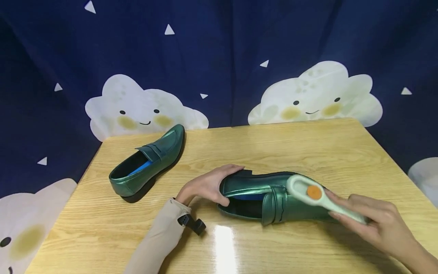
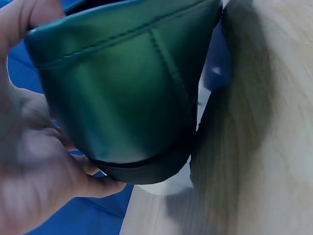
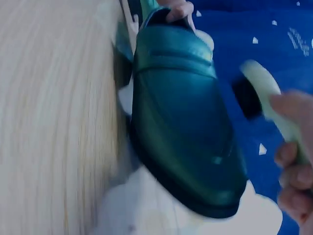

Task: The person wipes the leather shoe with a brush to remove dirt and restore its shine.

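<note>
A metallic green loafer (image 1: 273,183) lies tipped on its side across the table, toe to the right and opening facing me. My left hand (image 1: 209,186) grips its heel, thumb at the collar; the left wrist view shows fingers round the heel's back (image 2: 112,93). My right hand (image 1: 380,219) holds the handle of a pale green shoe brush (image 1: 301,189) with an orange button. In the head view the brush head overlaps the loafer's upper. Seen from the right wrist, dark bristles (image 3: 247,98) face the loafer's vamp (image 3: 181,98), with a gap between them.
The matching green loafer (image 1: 162,152) stands upright at the back left of the wooden table (image 1: 113,232), a blue insole showing inside. Behind the table hangs a dark blue curtain (image 1: 219,53) with clouds and white triangles. A black strap (image 1: 192,223) sits on my left wrist.
</note>
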Tool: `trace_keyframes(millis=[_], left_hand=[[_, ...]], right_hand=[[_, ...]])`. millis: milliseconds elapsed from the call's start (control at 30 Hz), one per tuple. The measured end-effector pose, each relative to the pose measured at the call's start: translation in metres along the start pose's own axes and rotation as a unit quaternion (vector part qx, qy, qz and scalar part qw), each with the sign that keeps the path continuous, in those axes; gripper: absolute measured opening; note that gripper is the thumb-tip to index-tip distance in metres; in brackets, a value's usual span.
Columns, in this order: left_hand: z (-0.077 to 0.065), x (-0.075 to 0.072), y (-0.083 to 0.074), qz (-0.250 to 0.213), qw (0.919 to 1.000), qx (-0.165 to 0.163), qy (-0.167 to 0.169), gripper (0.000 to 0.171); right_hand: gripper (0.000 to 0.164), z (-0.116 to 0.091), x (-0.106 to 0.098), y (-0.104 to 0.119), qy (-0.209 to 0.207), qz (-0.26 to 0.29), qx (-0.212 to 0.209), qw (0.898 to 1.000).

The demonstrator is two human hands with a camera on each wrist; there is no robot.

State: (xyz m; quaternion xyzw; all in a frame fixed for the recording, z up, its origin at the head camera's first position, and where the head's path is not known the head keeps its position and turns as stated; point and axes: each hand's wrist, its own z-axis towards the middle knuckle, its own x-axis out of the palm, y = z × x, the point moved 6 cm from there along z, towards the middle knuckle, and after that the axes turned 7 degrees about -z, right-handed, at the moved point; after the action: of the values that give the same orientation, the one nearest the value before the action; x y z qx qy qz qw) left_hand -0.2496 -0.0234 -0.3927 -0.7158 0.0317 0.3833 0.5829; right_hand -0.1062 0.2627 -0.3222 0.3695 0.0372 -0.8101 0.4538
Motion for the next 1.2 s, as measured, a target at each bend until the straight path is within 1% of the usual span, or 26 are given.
trace_keyframes(millis=[67,133,167,267,333,400,500,600,633,733,800,833,867,967,1033,1067,1100,1200], left_hand=[[0.002,-0.001,0.002,-0.02,0.9997,-0.003,-0.012,0.094],[0.004,-0.002,0.003,-0.045,0.9985,-0.006,-0.03,0.09],[0.005,-0.003,0.003,-0.056,0.9976,-0.008,-0.041,0.089],[0.006,-0.004,0.004,-0.074,0.9948,-0.018,-0.067,0.086],[0.007,-0.004,0.003,-0.07,0.9943,-0.025,-0.077,0.085],[0.008,-0.003,0.002,-0.055,0.9951,-0.028,-0.078,0.083],[0.009,-0.002,0.002,-0.045,0.9956,-0.03,-0.076,0.081],[0.011,-0.001,0.003,-0.049,0.9951,-0.033,-0.079,0.079],[0.011,-0.001,0.003,-0.055,0.9945,-0.035,-0.082,0.078],[0.013,-0.001,0.004,-0.067,0.9924,-0.044,-0.093,0.074],[0.015,-0.002,0.005,-0.072,0.9913,-0.048,-0.099,0.073],[0.015,-0.002,0.005,-0.072,0.991,-0.048,-0.101,0.073],[0.016,-0.002,0.005,-0.071,0.991,-0.048,-0.103,0.072],[0.017,-0.003,0.005,-0.071,0.9906,-0.046,-0.108,0.071],[0.018,-0.003,0.005,-0.075,0.9897,-0.048,-0.112,0.07],[0.019,-0.003,0.005,-0.078,0.9886,-0.054,-0.117,0.069],[0.02,-0.003,0.006,-0.082,0.9872,-0.061,-0.123,0.068],[0.021,-0.004,0.008,-0.098,0.9807,-0.086,-0.146,0.065]], right_hand=[[0.046,0.001,-0.002,-0.006,-0.018,-0.028,0.011,0.999],[0.049,0.001,-0.001,-0.009,-0.022,-0.046,0.014,0.999],[0.049,0.001,0.0,-0.009,-0.021,-0.045,0.006,0.999],[0.046,-0.002,0.001,-0.006,-0.018,-0.011,-0.017,1.0],[0.044,-0.005,0.0,-0.006,-0.01,0.005,-0.022,1.0],[0.043,-0.009,-0.002,-0.009,-0.013,0.012,-0.017,1.0],[0.044,-0.015,-0.007,-0.02,-0.024,-0.011,0.016,1.0],[0.045,-0.021,-0.009,-0.027,-0.036,-0.026,0.028,0.999],[0.045,-0.022,-0.008,-0.027,-0.033,-0.031,0.027,0.999],[0.042,-0.026,-0.004,-0.023,-0.029,-0.011,-0.004,1.0],[0.043,-0.028,-0.002,-0.021,-0.015,-0.01,-0.005,1.0],[0.043,-0.028,-0.003,-0.021,-0.019,-0.005,-0.007,1.0],[0.043,-0.029,-0.005,-0.022,-0.029,-0.008,-0.003,1.0],[0.047,-0.029,-0.013,-0.03,-0.046,-0.058,0.032,0.997],[0.049,-0.03,-0.017,-0.035,-0.066,-0.082,0.044,0.994],[0.05,-0.031,-0.017,-0.036,-0.066,-0.091,0.046,0.993],[0.051,-0.032,-0.015,-0.036,-0.059,-0.1,0.042,0.992],[0.049,-0.038,-0.006,-0.03,-0.05,-0.081,0.016,0.995]])
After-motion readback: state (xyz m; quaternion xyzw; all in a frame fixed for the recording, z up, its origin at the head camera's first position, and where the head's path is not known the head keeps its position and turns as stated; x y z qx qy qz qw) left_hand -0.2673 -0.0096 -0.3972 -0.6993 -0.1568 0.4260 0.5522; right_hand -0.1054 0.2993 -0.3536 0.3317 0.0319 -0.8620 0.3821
